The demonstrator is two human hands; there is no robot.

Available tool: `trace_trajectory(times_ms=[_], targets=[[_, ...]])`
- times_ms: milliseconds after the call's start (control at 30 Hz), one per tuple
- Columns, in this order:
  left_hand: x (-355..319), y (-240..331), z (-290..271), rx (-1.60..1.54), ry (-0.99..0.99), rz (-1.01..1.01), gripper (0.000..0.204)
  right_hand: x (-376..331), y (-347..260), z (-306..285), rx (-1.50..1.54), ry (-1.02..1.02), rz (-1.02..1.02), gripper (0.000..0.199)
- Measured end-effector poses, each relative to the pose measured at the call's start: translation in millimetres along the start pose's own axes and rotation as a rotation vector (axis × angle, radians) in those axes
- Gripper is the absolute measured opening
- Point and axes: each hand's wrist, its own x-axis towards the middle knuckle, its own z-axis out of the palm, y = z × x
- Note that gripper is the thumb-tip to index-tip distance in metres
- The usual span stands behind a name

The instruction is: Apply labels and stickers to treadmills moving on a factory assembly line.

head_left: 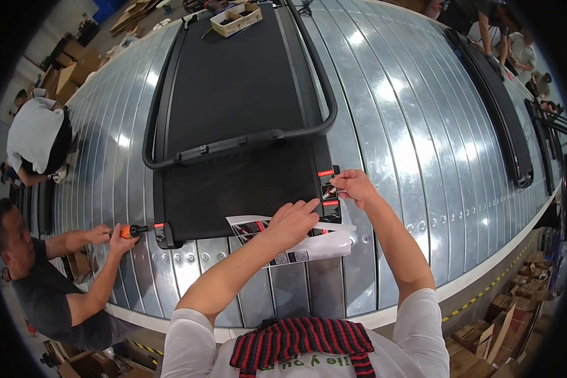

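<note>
A flat black treadmill (233, 94) lies folded on a metal slat conveyor (409, 138), its handrail frame resting across the deck. My left hand (291, 222) presses flat on a white sheet of stickers (309, 242) lying at the treadmill's near edge. My right hand (354, 187) pinches a small label (328, 191) against the treadmill's near right corner, where red and black labels sit in a column. Both my forearms come up from the lower edge.
At the left a person (38, 277) holds an orange and black power screwdriver (132, 231) against the treadmill's near left corner. Another person bends over at far left. A cardboard tray (236, 17) sits on the far end of the deck. More treadmills lie at right; cardboard boxes (491, 327) below.
</note>
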Motion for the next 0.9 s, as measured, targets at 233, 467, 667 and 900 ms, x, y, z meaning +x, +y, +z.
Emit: trace_trajectory(times_ms=[233,467,667,900], targets=[[15.5,-0.2,-1.4,0.043,-0.053,0.022,0.01,0.6,2.6,2.7,0.041,0.009,-0.048,0.012],[21.1,4.6,6.0,0.04,-0.033,0.0,0.013,6.9,16.3,0.5,-0.153,0.084,-0.176,0.017],[19.4,2.2,7.3,0.059,-0.043,-0.014,0.011,-8.3,-1.5,6.6,-1.057,0.495,-0.558,0.049],[17.0,-1.7,-1.9,0.04,-0.075,-0.023,0.008,37.0,13.4,11.7,-0.528,0.308,-0.379,0.071]])
